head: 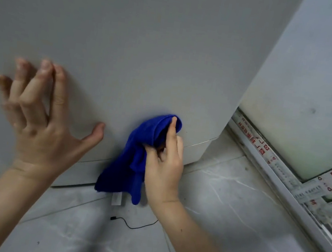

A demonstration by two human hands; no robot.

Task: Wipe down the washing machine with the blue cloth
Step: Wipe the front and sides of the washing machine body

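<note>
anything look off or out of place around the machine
Two things. A thin black cable lies loose on the floor by the washing machine, its visible end plugged into nothing. The printed protective film on the window frame is wrinkled and peeling, with dark grime beside it. No spills visible.

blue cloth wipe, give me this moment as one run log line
right hand: grips blue cloth on washing machine, low panel | left hand: open, at panel | floor: black cable
</note>
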